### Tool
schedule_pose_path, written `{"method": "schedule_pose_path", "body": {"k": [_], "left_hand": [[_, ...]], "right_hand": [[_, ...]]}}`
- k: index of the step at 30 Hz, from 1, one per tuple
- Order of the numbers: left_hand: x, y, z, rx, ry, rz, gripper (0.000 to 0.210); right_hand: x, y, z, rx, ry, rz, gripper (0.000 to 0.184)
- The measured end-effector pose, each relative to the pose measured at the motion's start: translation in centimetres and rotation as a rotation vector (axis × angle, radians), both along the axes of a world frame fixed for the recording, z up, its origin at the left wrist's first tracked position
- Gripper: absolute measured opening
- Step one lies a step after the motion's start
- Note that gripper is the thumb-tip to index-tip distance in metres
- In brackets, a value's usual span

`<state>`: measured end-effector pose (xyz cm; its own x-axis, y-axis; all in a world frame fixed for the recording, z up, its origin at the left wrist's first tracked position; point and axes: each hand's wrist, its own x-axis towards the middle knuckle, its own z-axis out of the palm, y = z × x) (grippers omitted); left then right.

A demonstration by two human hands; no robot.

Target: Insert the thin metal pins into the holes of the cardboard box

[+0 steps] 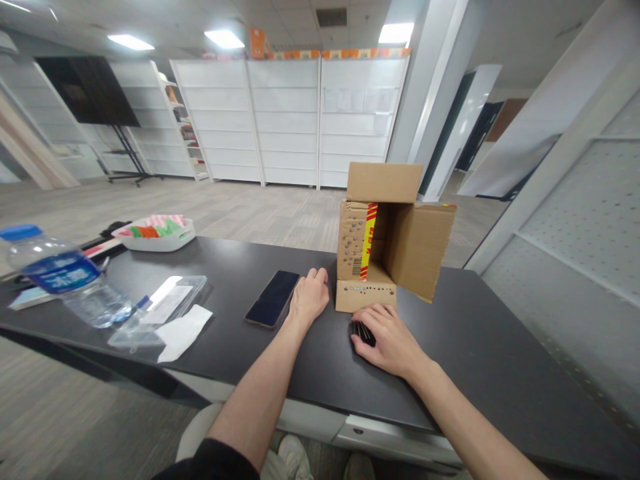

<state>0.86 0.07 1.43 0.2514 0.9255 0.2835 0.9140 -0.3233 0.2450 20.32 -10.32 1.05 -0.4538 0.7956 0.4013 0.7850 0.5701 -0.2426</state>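
Observation:
My left hand (311,295) rests on the dark table just right of a black smartphone (273,299), its fingers loosely bent and slightly apart, with nothing visible in them. In my right hand (386,339) is a small black bundle with thin pale stripes (363,332); the fingers curl over it and hide its far side, so its kind is unclear. Directly beyond that hand stands a cardboard box (379,243), its open side facing me. One flap hangs down at the front, one stands up and one swings out right. Grey dots and yellow-red tape mark its left part.
To the left lie a clear plastic case (175,300), a white paper piece (186,333) and a water bottle (70,277) with a blue cap. A white basket (163,241) with colourful packets sits at the back left. A perforated panel (575,267) borders the right side.

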Motion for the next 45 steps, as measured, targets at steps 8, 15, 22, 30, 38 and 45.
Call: {"method": "schedule_pose_path", "body": {"k": [8,15,22,30,38,45], "left_hand": [[0.0,0.1,-0.3,0.009,0.005,-0.002,0.022],[-0.1,0.4,-0.6,0.02,0.004,-0.012,0.021],[-0.1,0.3,-0.4,0.01,-0.002,-0.011,0.022],[-0.1,0.3,-0.3,-0.001,0.003,-0.009,0.021],[0.0,0.2,-0.3,0.006,0.002,-0.007,0.021],[0.0,0.1,0.0,-0.01,0.005,-0.002,0.021]], "right_hand": [[0.0,0.1,-0.1,0.019,-0.009,0.002,0.013],[0.0,0.3,-0.2,0.059,-0.005,0.023,0.012],[0.0,0.4,-0.5,0.112,0.0,0.033,0.01],[0.3,0.9,-0.8,0.234,0.02,0.017,0.022],[0.8,1.5,-1.4,0.302,0.101,-0.089,0.025],[0.7,1.9,-1.7,0.345,0.176,-0.103,0.021]]}}
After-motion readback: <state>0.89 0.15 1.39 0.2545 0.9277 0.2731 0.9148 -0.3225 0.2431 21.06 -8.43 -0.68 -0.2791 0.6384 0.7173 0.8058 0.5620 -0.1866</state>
